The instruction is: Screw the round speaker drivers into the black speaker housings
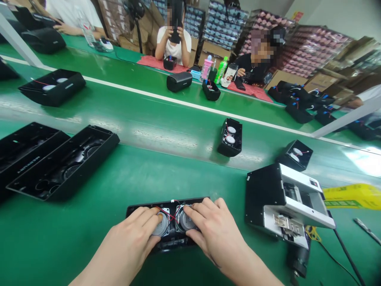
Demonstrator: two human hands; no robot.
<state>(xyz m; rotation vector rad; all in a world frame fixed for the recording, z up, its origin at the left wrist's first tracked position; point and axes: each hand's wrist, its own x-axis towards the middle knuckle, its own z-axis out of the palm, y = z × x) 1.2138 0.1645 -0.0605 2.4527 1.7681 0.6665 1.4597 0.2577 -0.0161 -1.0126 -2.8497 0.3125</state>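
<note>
A black speaker housing (174, 244) lies on the green bench close in front of me, its inside facing up. Two round speaker drivers with grey magnets sit side by side in it, with thin red and black wires crossing between them. My left hand (133, 232) grips the left driver (162, 227), fingers over the magnet and thumb at its lower edge. Around the right driver (183, 222) my right hand (212, 224) is closed in the same way. A small white connector (172, 201) rests at the housing's far edge. My fingers partly hide both drivers.
At left lie open black housings (86, 159). A black-and-white machine (288, 206) stands right, with a dark power tool (298, 256) and yellow bag (351, 196) beside it. Beyond, a conveyor belt (149, 107) carries speaker units (230, 137). Several people sit across it.
</note>
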